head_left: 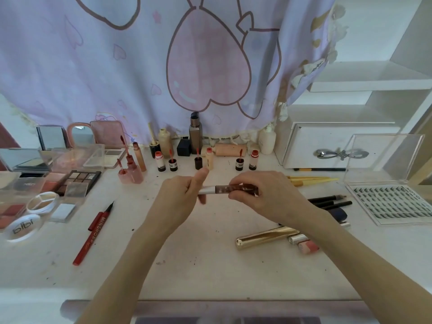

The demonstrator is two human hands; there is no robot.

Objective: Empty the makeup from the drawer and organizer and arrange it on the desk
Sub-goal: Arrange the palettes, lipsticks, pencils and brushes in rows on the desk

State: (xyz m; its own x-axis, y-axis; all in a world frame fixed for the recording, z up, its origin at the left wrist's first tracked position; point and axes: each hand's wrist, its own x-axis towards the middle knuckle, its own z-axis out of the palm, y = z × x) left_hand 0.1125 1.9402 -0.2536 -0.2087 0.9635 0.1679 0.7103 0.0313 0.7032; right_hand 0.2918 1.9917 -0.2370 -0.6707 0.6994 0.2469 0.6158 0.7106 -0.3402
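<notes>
Above the middle of the white desk (198, 260) I hold a lip gloss tube (224, 188) level, with a silver cap and a dark red clear body. My left hand (181, 195) grips the silver cap end, thumb raised. My right hand (261, 195) pinches the red body end. Small lip tint bottles (174, 164) stand in a row at the back. A red eyeliner pen (93, 232) lies uncapped at the left. A gold tube (264, 237) and a pink tube (308, 246) lie under my right forearm.
Eyeshadow palettes (79, 182) and compacts crowd the left side. A tall foundation bottle (195, 134) stands at the back before a hanging cloth. A white drawer box (327, 148), a clear-lidded lash tray (397, 202), yellow brushes (311, 181) and black pencils (332, 202) lie on the right.
</notes>
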